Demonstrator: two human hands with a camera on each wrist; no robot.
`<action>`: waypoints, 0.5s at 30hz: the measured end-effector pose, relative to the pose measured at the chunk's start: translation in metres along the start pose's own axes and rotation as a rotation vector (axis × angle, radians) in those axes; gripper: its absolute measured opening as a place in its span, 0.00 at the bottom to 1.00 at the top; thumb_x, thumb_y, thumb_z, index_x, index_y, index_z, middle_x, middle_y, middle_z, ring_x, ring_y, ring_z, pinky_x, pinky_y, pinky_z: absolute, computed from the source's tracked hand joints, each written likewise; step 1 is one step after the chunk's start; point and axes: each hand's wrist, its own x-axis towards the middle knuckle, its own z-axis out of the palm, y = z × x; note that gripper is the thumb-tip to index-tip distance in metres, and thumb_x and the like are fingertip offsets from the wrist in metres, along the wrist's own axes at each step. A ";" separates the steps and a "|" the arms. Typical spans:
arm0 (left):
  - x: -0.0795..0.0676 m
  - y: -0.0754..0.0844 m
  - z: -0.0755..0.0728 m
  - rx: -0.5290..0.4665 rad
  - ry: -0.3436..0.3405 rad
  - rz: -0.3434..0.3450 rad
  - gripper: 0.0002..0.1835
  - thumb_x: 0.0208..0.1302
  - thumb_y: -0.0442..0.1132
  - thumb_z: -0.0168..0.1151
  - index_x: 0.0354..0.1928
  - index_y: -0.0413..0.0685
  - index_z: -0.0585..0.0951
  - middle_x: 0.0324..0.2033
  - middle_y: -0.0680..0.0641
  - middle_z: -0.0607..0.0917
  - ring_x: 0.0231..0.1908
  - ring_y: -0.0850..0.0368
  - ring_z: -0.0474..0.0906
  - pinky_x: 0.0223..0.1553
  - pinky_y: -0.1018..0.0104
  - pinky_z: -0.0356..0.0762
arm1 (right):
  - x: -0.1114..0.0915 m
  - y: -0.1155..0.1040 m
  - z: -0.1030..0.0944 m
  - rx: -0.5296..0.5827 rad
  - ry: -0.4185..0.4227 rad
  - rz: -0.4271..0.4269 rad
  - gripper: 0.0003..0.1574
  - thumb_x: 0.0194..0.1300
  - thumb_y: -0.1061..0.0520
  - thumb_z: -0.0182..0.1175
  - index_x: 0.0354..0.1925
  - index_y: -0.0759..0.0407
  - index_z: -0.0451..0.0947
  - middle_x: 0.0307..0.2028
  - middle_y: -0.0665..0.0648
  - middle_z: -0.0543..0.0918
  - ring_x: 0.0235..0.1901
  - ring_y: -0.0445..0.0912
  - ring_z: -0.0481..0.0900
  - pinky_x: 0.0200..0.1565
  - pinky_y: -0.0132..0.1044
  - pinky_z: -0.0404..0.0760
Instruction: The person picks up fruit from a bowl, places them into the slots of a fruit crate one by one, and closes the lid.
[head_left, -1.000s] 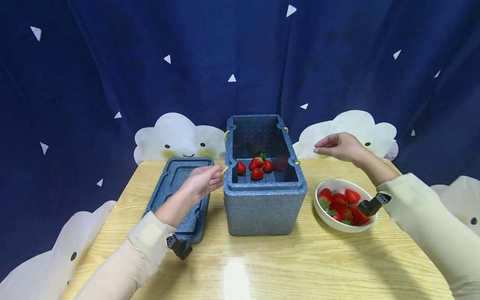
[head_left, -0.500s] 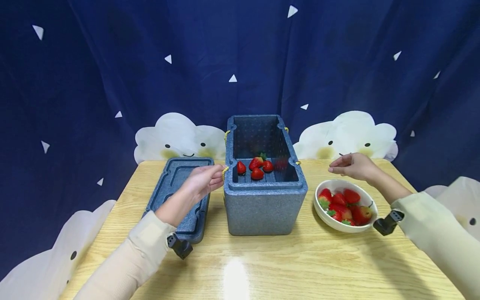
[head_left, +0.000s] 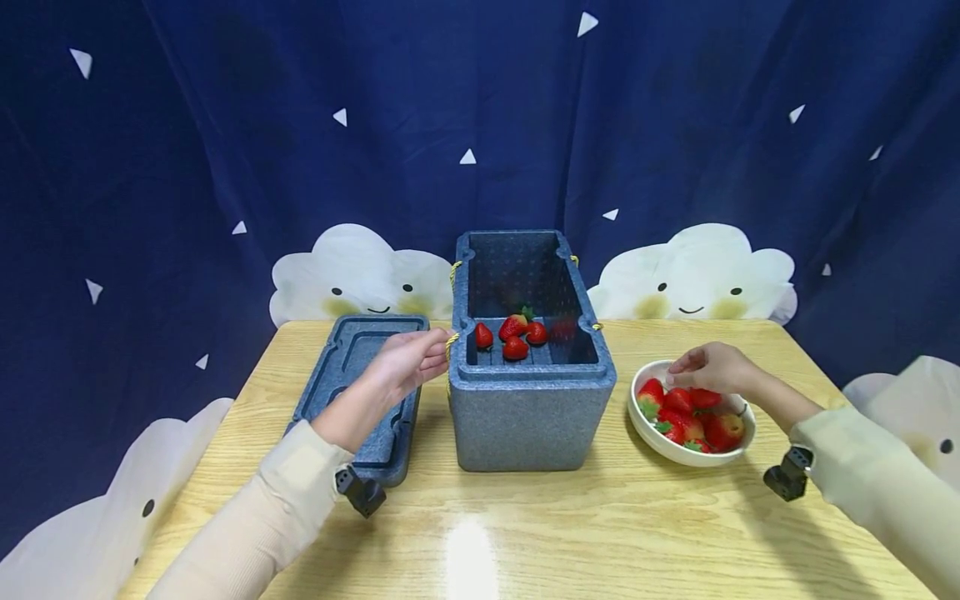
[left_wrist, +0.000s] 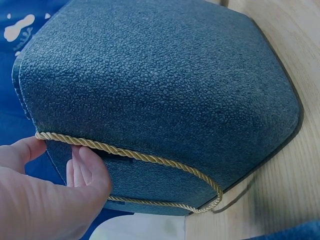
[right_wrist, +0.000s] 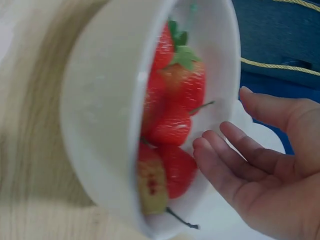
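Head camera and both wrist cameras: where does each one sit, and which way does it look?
Head: worn on the head, looking forward and down at the box, lid and bowl of strawberries; left hand, right hand and sleeves show.
Left wrist: worn on that wrist, looking at the box's side and its yellow cord; the left hand shows.
Right wrist: worn on that wrist, looking into the bowl, with part of the box behind; the right hand shows.
Shared: head and right wrist both see the bowl.
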 end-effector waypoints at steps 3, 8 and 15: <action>0.000 0.000 0.000 0.001 -0.002 -0.004 0.27 0.65 0.38 0.55 0.65 0.36 0.67 0.42 0.49 0.78 0.37 0.65 0.78 0.55 0.66 0.79 | -0.001 0.003 0.006 -0.034 0.001 0.006 0.26 0.58 0.46 0.67 0.44 0.67 0.81 0.39 0.66 0.84 0.36 0.49 0.76 0.35 0.32 0.76; 0.000 0.000 0.000 -0.005 -0.005 -0.006 0.28 0.66 0.38 0.55 0.66 0.36 0.66 0.41 0.49 0.78 0.37 0.65 0.78 0.64 0.59 0.74 | 0.002 0.005 0.012 -0.055 0.019 -0.016 0.21 0.56 0.47 0.68 0.39 0.64 0.83 0.33 0.59 0.85 0.32 0.46 0.74 0.33 0.31 0.72; -0.001 0.001 -0.001 -0.002 -0.005 -0.009 0.27 0.66 0.38 0.55 0.65 0.37 0.66 0.38 0.51 0.80 0.36 0.66 0.79 0.59 0.63 0.77 | 0.010 0.016 0.025 -0.053 0.060 -0.166 0.15 0.47 0.50 0.73 0.30 0.58 0.83 0.24 0.50 0.84 0.26 0.41 0.71 0.29 0.30 0.69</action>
